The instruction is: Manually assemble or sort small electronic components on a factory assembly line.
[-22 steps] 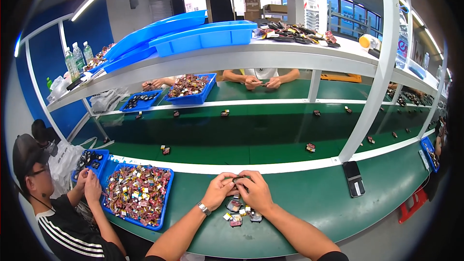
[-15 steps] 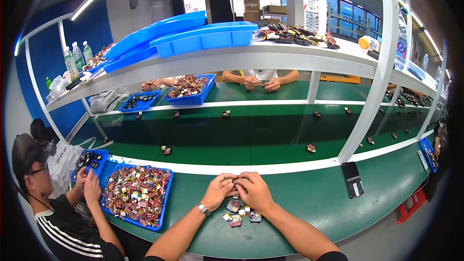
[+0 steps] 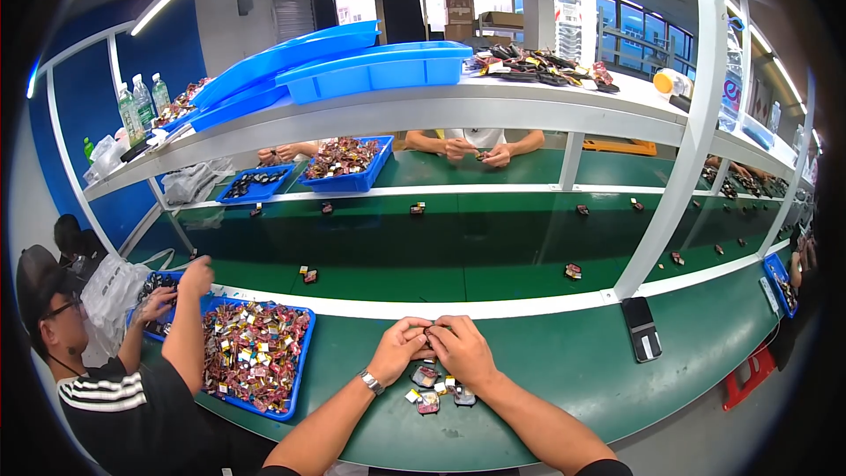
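Note:
My left hand (image 3: pixel 398 351), with a metal-banded watch on the wrist, and my right hand (image 3: pixel 465 354) meet above the green work surface. Their fingers are closed around a small dark part (image 3: pixel 430 333), mostly hidden by the fingertips. Just below the hands lies a little group of small electronic modules with clear-and-dark casings, among them one module (image 3: pixel 426 376) at the top, another (image 3: pixel 427 403) with a pinkish face, and one (image 3: pixel 464 396) under my right wrist. Small white-and-yellow pieces are attached or lie between them.
A blue tray (image 3: pixel 308 335) heaped with red-and-white wired modules stands to my left, beside a co-worker (image 3: pixel 115 388). Beyond a white rail, modules (image 3: pixel 573 271) lie spaced along a green belt (image 3: pixel 441 256). A black flat case (image 3: pixel 641 329) lies at right, near a white post (image 3: pixel 665 167).
The co-worker's one arm has swung up and forward over the blue trays toward the belt. Modules on the belt have shifted slightly right. My hands stay nearly in place, fingers slightly adjusted.

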`<act>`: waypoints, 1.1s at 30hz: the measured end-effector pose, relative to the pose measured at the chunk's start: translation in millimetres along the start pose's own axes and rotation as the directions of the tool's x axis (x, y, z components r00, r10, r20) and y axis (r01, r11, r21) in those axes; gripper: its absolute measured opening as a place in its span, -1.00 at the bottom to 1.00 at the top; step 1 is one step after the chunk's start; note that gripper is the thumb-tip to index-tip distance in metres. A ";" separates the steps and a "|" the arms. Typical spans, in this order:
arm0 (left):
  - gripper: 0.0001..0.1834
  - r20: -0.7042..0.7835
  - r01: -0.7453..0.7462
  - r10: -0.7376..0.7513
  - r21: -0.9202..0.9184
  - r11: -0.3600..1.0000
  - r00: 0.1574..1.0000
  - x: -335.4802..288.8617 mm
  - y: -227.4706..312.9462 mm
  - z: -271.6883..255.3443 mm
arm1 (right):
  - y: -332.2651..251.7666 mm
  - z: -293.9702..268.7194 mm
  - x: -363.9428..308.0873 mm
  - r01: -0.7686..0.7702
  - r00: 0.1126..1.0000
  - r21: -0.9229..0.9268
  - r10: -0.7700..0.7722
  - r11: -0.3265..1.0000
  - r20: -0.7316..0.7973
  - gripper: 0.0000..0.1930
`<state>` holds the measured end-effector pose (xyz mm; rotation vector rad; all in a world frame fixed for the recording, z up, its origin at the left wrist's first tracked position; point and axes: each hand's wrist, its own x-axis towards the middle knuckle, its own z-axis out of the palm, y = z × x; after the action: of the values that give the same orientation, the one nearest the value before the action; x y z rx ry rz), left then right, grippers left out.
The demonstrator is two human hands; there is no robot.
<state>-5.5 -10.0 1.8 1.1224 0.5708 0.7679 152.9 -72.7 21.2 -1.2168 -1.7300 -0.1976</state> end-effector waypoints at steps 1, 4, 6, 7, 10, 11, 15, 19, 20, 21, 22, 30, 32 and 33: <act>-0.76 -0.001 0.000 0.000 0.000 1.000 1.000 0.1 0.3 0.4 | -0.1 0.5 -0.1 0.009 1.000 -0.001 -0.009 1.000 -0.010 -0.89; -0.78 -0.018 -0.013 0.013 0.019 1.000 1.000 0.3 0.9 2.2 | 0.0 1.6 -0.1 0.001 1.000 0.011 -0.001 1.000 -0.002 -0.87; -0.81 -0.087 -0.048 0.053 0.057 0.997 0.995 0.5 -0.5 3.1 | 2.4 -0.4 0.1 -0.012 1.000 0.087 0.011 0.996 0.009 -0.85; -0.81 -0.087 -0.051 0.056 0.058 0.997 0.995 0.9 -0.7 4.5 | 4.2 -0.7 0.3 -0.028 0.999 0.164 0.025 0.986 0.023 -0.84; -0.83 -0.118 -0.056 0.071 0.130 0.990 0.990 1.6 -3.1 8.6 | 7.5 1.4 -4.1 -0.339 0.939 0.382 0.334 0.860 0.081 -0.82; -0.85 -0.116 -0.070 0.090 0.162 0.984 0.989 3.2 -5.3 8.5 | 9.7 2.0 -5.1 -0.340 0.938 0.380 0.336 0.860 0.081 -0.82; -0.86 -0.114 -0.099 0.136 0.281 0.954 0.984 1.8 -7.6 8.4 | 9.0 2.4 -2.2 -0.428 0.903 0.381 0.404 0.819 0.147 -0.81; -0.87 -0.125 -0.138 0.189 0.332 0.933 0.974 -2.0 -11.6 3.3 | 4.2 9.1 -2.1 -0.489 0.872 0.377 0.447 0.787 0.197 -0.81; -0.85 -0.109 -0.184 0.228 0.317 0.931 0.967 -2.8 -14.6 2.3 | 7.4 12.1 -4.1 -0.521 0.853 0.410 0.473 0.749 0.219 -0.82; -0.81 -0.087 -0.211 0.248 0.305 0.929 0.965 1.1 -17.3 2.3 | 15.0 10.3 -4.3 -0.548 0.835 0.437 0.495 0.714 0.240 -0.82; -0.80 -0.090 -0.243 0.285 0.325 0.914 0.954 1.1 -11.1 8.3 | 21.6 3.5 2.1 -0.591 0.807 0.438 0.509 0.678 0.301 -0.85; -0.86 -0.358 -0.244 0.504 0.570 0.785 0.786 10.9 -0.3 -31.9 | 109.1 47.0 77.0 -0.717 0.696 0.145 0.713 0.682 0.087 -0.84; -0.85 -0.384 -0.262 0.549 0.589 0.765 0.742 13.8 -3.5 -33.2 | 123.3 56.2 82.8 -0.659 0.726 -0.152 0.676 0.736 0.126 -0.80; -0.85 -0.394 -0.258 0.550 0.588 0.767 0.736 15.1 -2.2 -31.4 | 121.6 64.8 86.1 -0.654 0.729 -0.152 0.671 0.741 0.137 -0.80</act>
<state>-18.9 19.5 -11.4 1.5518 1.0684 1.4292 207.3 80.0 9.5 -1.9002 -1.3268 0.2814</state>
